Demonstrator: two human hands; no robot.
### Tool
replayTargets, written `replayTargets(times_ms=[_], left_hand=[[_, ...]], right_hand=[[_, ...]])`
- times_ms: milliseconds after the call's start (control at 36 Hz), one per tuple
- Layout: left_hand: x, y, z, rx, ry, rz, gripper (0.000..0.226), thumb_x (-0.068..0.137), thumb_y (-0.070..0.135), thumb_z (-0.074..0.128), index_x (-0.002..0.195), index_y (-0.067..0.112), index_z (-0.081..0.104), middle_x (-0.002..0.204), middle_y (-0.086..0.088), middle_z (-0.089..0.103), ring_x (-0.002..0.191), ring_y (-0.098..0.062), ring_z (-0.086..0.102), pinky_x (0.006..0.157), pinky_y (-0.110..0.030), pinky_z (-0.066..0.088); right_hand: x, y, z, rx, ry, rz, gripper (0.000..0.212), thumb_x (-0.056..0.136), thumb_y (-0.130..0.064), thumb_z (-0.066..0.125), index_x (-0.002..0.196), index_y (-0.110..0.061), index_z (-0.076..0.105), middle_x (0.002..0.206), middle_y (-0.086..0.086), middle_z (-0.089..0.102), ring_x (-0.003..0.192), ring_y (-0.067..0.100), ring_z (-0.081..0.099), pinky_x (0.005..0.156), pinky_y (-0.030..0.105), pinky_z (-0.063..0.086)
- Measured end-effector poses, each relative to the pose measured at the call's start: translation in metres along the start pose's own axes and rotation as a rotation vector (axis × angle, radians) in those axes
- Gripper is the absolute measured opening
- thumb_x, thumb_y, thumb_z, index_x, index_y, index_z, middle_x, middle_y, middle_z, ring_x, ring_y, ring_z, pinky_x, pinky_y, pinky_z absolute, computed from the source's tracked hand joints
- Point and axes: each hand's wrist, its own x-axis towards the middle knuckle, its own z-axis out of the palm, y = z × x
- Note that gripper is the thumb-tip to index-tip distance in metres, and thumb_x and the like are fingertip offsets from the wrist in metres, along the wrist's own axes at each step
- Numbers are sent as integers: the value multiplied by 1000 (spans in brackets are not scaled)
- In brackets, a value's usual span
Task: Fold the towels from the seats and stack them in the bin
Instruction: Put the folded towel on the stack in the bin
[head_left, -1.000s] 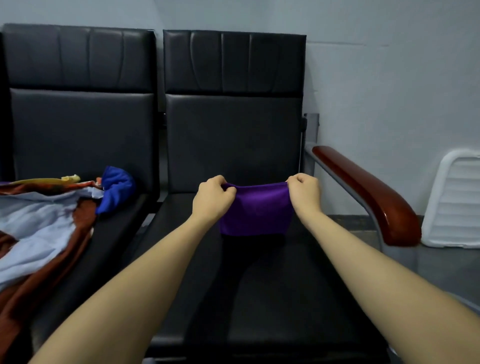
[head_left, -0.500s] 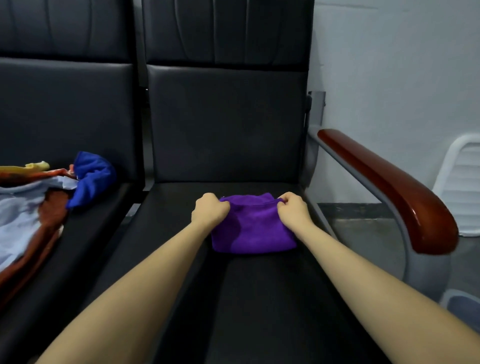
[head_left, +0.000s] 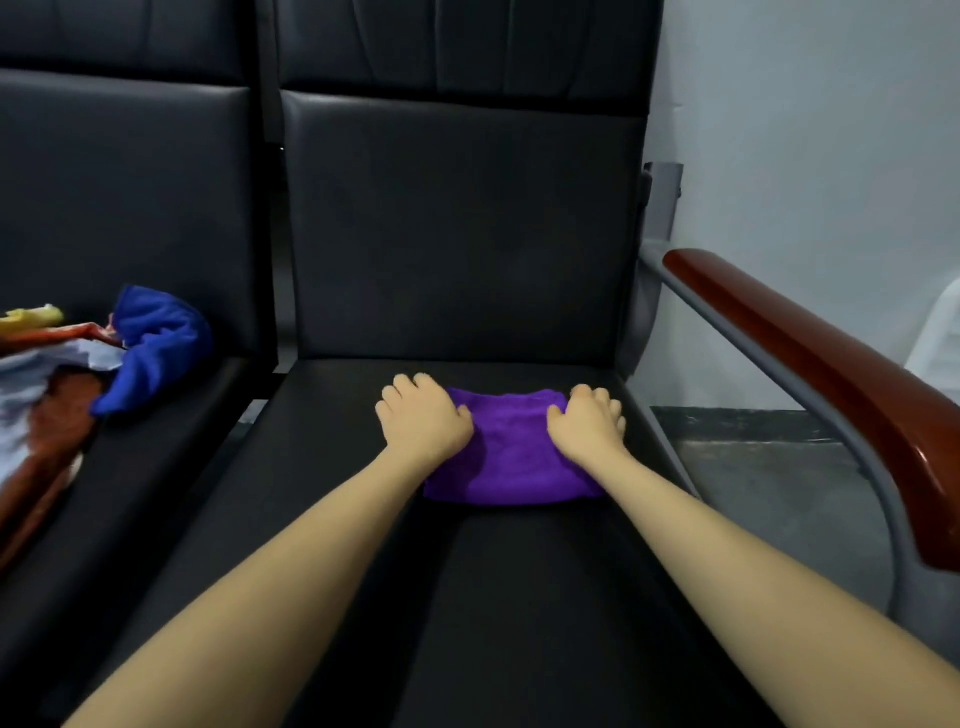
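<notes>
Item: purple towel (head_left: 511, 457), folded to a small rectangle, lying flat on the black seat (head_left: 545, 597) toward its back edge.

Our left hand (head_left: 423, 423) rests on the towel's left end, fingers laid forward and a little spread, palm down, the outer fingers reaching past the cloth onto the seat. Our right hand (head_left: 587, 423) rests on the right end, its fingers bent down over the far corner; we cannot tell whether they press the cloth flat or pinch its edge.

Step in hand, as we judge it: flattening a fold, with the towel close to its final size. Next move, we reckon: one more fold if wanted, then a lift with both hands under the bundle so the layers stay together on the way to the bin. No bin is in view.

Neighbouring seat (head_left: 130, 467), to our left: loose heap holding a blue towel (head_left: 156, 343), a pale grey cloth (head_left: 31, 379), a rust-brown cloth (head_left: 57, 415) and a scrap of yellow (head_left: 31, 314), all unfolded.

To our right: a red-brown wooden armrest (head_left: 810, 364) on a grey metal frame.

Brands, labels, writing: none legible anywhere.
</notes>
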Motion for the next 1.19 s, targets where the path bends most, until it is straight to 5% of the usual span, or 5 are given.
replayTargets(times_ms=[250, 528, 611, 750, 1194], left_hand=[[-14, -6, 15, 64, -81, -129, 61, 94, 50, 44, 130, 1, 42, 134, -17, 44, 125, -33, 41, 103, -38, 30], [-34, -5, 23, 153, 46, 40, 23, 100, 25, 40, 113, 8, 46, 118, -10, 58, 110, -28, 54, 92, -35, 35], [-36, -6, 13, 87, 43, 69, 23, 101, 25, 38, 114, 7, 41, 116, -10, 60, 104, -29, 61, 82, -34, 37], [-46, 0, -15, 32, 114, 123, 30, 102, 33, 34, 115, 6, 38, 113, -10, 60, 97, -29, 63, 68, -33, 37], [-105, 128, -113, -100, 407, 468, 38, 101, 37, 33, 120, 4, 38, 107, -10, 62, 90, -33, 64, 64, -35, 36]], right_hand=[[-14, 4, 10, -167, 24, 106, 79, 90, -62, 44, 138, 1, 36, 140, 18, 37, 129, 31, 35, 107, 40, 29], [-43, -6, 9, -130, 4, -23, 49, 98, -42, 43, 133, -8, 40, 133, 13, 49, 123, 29, 45, 101, 40, 33], [-54, -9, 0, 31, 0, -48, 38, 100, -36, 42, 128, -10, 36, 116, 11, 61, 102, 27, 60, 76, 38, 43], [-72, -17, -23, 141, 132, -106, 34, 101, -36, 40, 121, -9, 36, 108, 11, 64, 95, 29, 63, 68, 34, 42], [-121, 30, -184, 187, 582, -180, 38, 101, -35, 37, 124, -5, 35, 110, 16, 63, 97, 37, 62, 70, 37, 44]])
